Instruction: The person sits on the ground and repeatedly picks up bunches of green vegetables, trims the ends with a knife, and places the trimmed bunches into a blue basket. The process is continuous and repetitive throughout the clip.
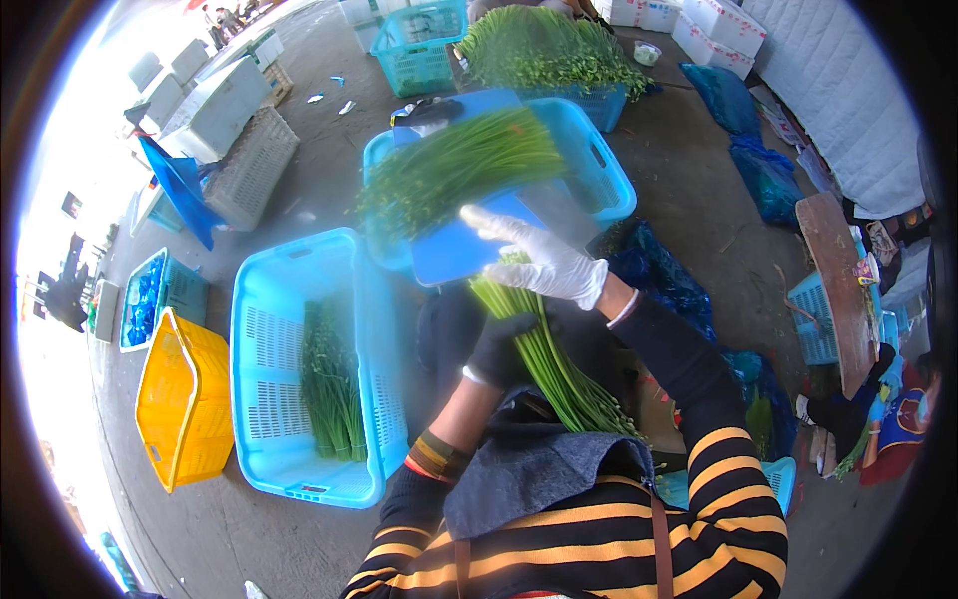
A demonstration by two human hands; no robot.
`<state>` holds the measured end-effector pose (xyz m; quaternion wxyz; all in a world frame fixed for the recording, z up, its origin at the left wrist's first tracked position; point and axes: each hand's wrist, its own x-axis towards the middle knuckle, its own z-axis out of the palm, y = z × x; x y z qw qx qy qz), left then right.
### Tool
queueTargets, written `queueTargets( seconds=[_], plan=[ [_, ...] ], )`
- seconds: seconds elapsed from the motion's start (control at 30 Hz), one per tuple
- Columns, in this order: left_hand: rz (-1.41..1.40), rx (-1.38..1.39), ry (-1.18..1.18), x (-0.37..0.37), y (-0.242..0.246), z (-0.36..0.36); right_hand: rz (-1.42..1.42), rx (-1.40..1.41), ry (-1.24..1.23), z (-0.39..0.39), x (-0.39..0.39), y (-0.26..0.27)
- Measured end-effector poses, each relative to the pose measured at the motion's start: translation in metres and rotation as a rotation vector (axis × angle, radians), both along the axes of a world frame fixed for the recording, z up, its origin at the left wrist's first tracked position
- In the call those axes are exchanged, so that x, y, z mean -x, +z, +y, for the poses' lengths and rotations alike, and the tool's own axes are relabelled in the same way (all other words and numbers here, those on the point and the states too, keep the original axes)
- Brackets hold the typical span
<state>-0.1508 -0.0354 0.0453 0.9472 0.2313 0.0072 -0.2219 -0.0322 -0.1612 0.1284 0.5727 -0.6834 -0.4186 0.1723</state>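
My left hand (505, 346), in a black glove, is closed around a bundle of long green flowering stems (557, 374) that slants down to my apron. Just above it, my right hand (550, 258) in a white glove is at the bundle's cut end, fingers spread and pointing left; whether the palm presses on the ends cannot be told. Before me a blue board (449, 254) lies across a light-blue plastic basket (614, 176). A large pile of the same stems (471, 165) lies on the board, with a dark glove (430, 112) behind it.
At the left a light-blue basket (296, 262) holds tied green bundles (333, 404), beside a yellow crate (187, 404). Another heaped basket (599, 108) stands beyond the board. Blue plastic bags (658, 277) lie at the right, with a wooden plank (838, 284) and a person (891, 427) farther out.
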Motion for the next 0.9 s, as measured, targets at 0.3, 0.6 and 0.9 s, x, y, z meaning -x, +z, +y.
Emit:
queueTargets(
  seconds=[0.3,0.6,0.9],
  plan=[
    [0.023,-0.071,0.031,-0.003,-0.015,-0.001,-0.242,0.205,0.093,0.023,0.003,0.009],
    [0.036,-0.026,0.035,0.003,-0.028,-0.009,-0.05,0.462,0.043,0.014,0.005,0.009],
    [0.055,0.075,-0.048,0.002,-0.053,-0.001,-0.143,0.269,-0.108,0.02,0.012,-0.013]
  ],
)
